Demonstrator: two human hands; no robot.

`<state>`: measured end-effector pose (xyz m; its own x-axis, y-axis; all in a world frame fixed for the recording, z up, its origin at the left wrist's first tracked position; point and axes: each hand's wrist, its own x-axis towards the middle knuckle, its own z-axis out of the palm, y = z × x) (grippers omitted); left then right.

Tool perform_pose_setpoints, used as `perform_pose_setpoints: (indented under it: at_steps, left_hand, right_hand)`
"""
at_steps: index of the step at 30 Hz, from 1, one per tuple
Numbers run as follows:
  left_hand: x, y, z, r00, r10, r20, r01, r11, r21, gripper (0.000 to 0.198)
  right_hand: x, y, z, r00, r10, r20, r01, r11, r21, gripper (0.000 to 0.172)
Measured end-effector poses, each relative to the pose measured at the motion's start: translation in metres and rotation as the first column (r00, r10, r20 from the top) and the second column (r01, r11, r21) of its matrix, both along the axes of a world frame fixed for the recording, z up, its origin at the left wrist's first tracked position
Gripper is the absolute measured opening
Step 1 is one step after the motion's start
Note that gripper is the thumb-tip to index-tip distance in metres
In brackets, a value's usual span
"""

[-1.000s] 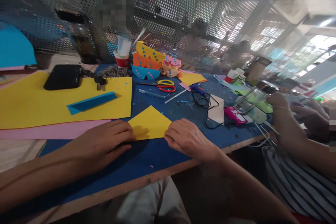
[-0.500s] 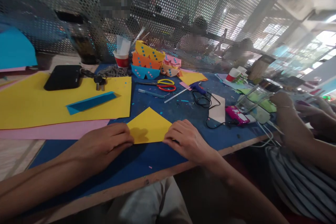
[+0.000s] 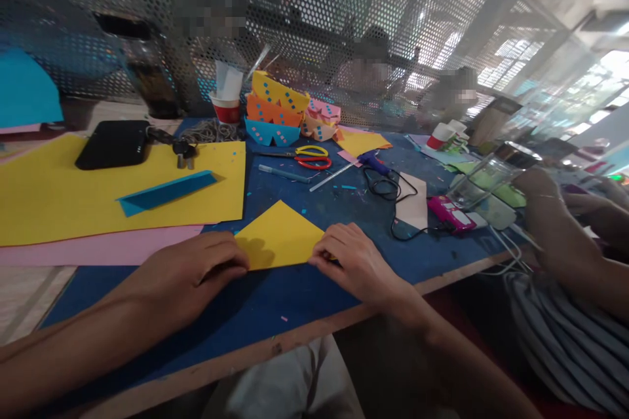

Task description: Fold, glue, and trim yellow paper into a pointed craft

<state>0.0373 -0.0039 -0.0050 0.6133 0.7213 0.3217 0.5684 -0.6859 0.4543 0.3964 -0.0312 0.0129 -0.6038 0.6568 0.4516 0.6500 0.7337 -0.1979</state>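
Observation:
A yellow sheet of paper, folded to a triangle [image 3: 285, 236], lies on the blue tabletop with its peak pointing away from me. My left hand [image 3: 211, 268] grips its left corner between thumb and bent fingers. At the right corner, my right hand [image 3: 351, 262] pinches the paper the same way. Both hidden corners sit under my fingers. Beyond the triangle are scissors [image 3: 314, 158] with yellow and red handles, a capped pen [image 3: 284, 174] and a clear stick [image 3: 332, 177]. Left of them, a folded blue paper strip [image 3: 167, 192] rests on large yellow paper [image 3: 63, 203].
A black power bank or phone [image 3: 113, 144] and keys [image 3: 185, 156] lie on the yellow paper. Behind stand decorated paper pieces [image 3: 278, 108] and a red-white cup [image 3: 226, 108]. To the right are a glue gun [image 3: 376, 163], a pink device [image 3: 449, 215] and another person's arm [image 3: 555, 216].
My hands stay at the two lower corners of the yellow triangle, with the fingers slightly more curled. The view has shifted a little.

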Motion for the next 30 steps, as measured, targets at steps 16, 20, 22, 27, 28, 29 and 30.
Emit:
perform_pose_setpoints:
  at_steps: [16,20,22,27,28,29,30]
  left_hand:
    - [-0.002,0.001,0.002,0.985,0.163,-0.056,-0.171,0.967,-0.191,0.023]
    - [-0.004,0.0,-0.002,0.984,0.169,-0.053,-0.175,0.973,-0.149,0.023]
    - [-0.003,0.001,0.001,0.988,0.15,-0.045,-0.155,0.977,-0.147,0.022]
    - [0.0,0.0,0.002,0.997,0.057,-0.043,-0.06,0.995,-0.083,0.03]
    - [0.0,0.0,-0.002,0.998,0.042,-0.052,-0.045,0.998,-0.05,0.033]
    - [-0.002,0.0,-0.006,0.997,0.026,-0.069,-0.027,1.0,-0.012,0.036]
    - [-0.003,0.001,-0.011,0.996,0.008,-0.091,-0.005,0.999,0.031,0.04]
  right_hand:
    - [-0.009,-0.001,0.012,0.96,-0.267,0.088,0.281,0.926,-0.253,0.036]
    - [-0.009,-0.001,0.014,0.953,-0.289,0.091,0.303,0.911,-0.279,0.034]
    - [-0.009,-0.001,0.015,0.948,-0.303,0.094,0.317,0.903,-0.289,0.033]
    - [-0.009,-0.002,0.014,0.936,-0.341,0.081,0.35,0.893,-0.283,0.033]
    - [-0.01,-0.003,0.014,0.935,-0.346,0.081,0.355,0.891,-0.283,0.033]
    - [-0.01,-0.003,0.014,0.933,-0.351,0.079,0.359,0.889,-0.284,0.033]
    - [-0.01,-0.003,0.014,0.931,-0.356,0.075,0.362,0.887,-0.287,0.033]
